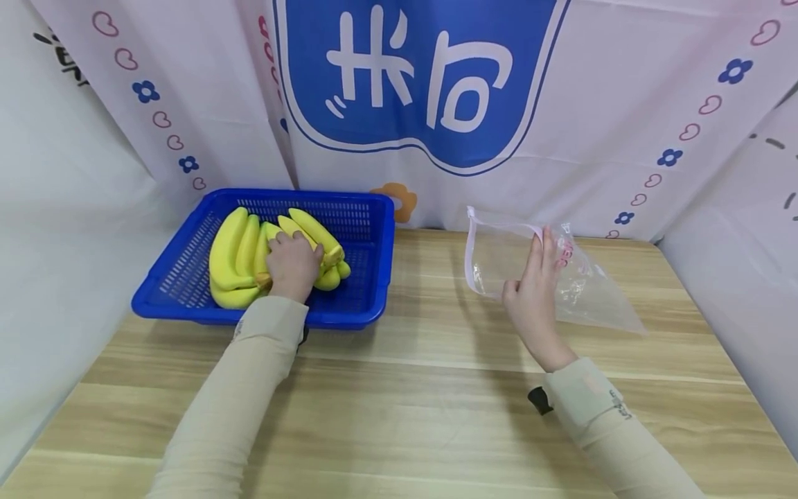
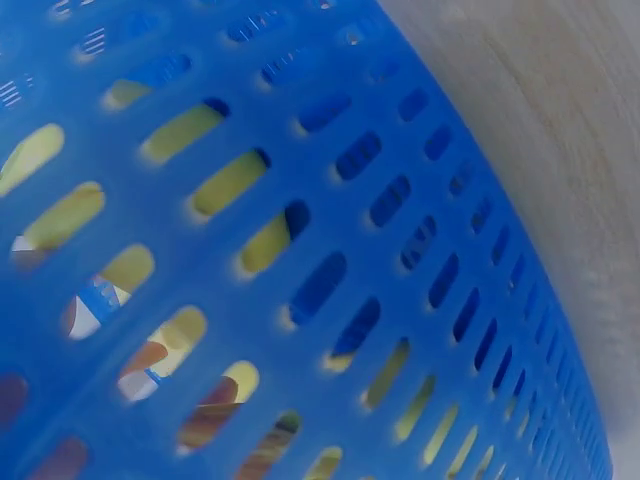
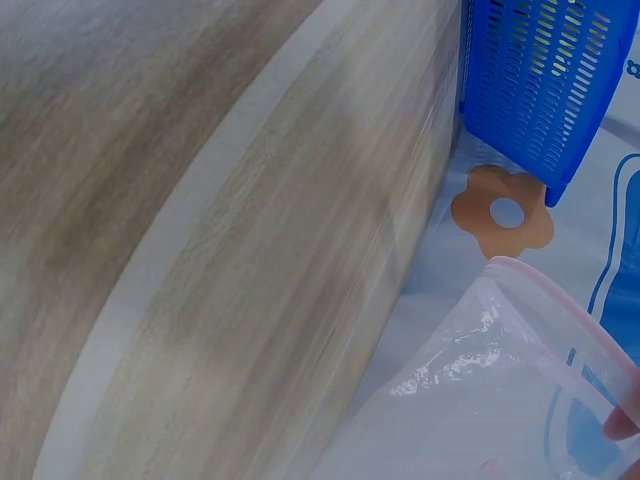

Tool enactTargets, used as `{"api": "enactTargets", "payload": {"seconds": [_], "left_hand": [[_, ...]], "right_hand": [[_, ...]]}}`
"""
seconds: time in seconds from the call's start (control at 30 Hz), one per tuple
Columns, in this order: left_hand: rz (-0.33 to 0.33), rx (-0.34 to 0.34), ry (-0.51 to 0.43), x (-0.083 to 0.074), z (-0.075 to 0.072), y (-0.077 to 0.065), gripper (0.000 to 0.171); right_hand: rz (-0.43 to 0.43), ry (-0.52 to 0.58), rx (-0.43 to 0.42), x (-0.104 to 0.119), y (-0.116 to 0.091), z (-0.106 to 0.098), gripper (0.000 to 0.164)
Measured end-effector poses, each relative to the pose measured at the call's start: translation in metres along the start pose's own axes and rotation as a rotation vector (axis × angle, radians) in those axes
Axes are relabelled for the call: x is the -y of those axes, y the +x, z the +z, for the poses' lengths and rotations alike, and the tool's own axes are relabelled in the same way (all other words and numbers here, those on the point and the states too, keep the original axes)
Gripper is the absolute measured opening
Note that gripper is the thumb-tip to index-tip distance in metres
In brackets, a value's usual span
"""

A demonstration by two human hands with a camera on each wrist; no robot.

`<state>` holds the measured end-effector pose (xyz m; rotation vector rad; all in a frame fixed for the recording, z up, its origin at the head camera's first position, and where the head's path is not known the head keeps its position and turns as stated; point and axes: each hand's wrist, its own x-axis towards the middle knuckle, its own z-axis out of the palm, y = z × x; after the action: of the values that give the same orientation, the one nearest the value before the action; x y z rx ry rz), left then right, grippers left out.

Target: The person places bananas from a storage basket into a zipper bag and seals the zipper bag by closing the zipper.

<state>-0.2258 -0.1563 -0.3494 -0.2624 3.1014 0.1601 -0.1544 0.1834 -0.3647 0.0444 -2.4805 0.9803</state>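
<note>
Yellow bananas [image 1: 231, 242] in bunches lie in the blue plastic basket [image 1: 358, 320], at the left of the table in the head view. My left hand [image 1: 294, 267] reaches over the basket's front rim and grips bananas in the middle, its fingers bent over them. Only the slotted basket wall [image 2: 400, 150] fills most of the left wrist view, with yellow showing through the slots. On the right, a clear zip bag [image 1: 601, 298] is pinched at its zip edge by my right hand [image 1: 535, 305]. The bag's mouth faces the basket, and its body spreads to the right.
The wooden table [image 1: 399, 423] runs up to a white printed cloth [image 1: 598, 125] hanging at the back. White cloth also hangs along both sides. The basket stands close to the back cloth.
</note>
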Motion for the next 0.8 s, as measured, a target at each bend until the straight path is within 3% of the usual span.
{"api": "enactTargets", "payload": {"seconds": [0.2, 0.5, 0.63, 0.8], "left_hand": [[0.016, 0.014, -0.018, -0.0012, -0.0004, -0.0008, 0.064], [-0.091, 0.054, -0.068, -0.0021, 0.001, 0.0014, 0.086], [-0.089, 0.074, -0.084, -0.0011, 0.0015, 0.0021, 0.088], [-0.047, 0.09, -0.183, -0.0005, 0.0022, 0.0028, 0.085]], "right_hand": [[-0.003, 0.004, 0.005, -0.0001, -0.0003, 0.0024, 0.08], [-0.019, -0.005, -0.003, -0.001, -0.0002, 0.0036, 0.08], [-0.024, -0.008, -0.006, -0.0012, -0.0002, 0.0035, 0.08], [-0.017, -0.004, -0.001, -0.0014, -0.0006, 0.0035, 0.081]]}}
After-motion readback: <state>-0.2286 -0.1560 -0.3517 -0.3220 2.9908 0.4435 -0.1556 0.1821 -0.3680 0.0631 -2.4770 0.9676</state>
